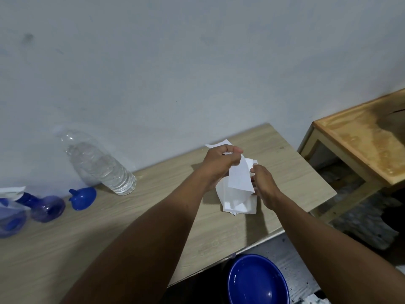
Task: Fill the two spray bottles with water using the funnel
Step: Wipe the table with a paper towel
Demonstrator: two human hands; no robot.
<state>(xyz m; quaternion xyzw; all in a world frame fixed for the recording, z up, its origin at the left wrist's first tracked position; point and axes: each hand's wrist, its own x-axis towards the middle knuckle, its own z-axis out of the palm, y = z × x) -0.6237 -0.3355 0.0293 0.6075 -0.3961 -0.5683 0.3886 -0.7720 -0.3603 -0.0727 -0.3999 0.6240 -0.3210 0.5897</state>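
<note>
**While both hands pinch paper, bottles and funnel sit far left**

Where the table [131,227] nears its right end, the left hand [221,161] curls its fingers and pinches the top of a white paper sheet [240,176], lifted above the tabletop. The right hand [264,186] pinches the sheet's right edge, thumb on the front, other fingers hidden behind. A paper stack [238,205] lies flat beneath, near the table's front edge.

The two spray bottles [47,208] are well apart from the hands, at the far left; one is cut by the frame edge. The blue funnel [83,198] lies just beside them, spout pointing left. The clear water bottle [98,163] is near the back edge by the wall [197,62]. Bare tabletop runs between the funnel and the forearms.

A gap separates the table's right edge from a wooden side table [361,145]. A blue bowl [256,281] sits below the front edge.
</note>
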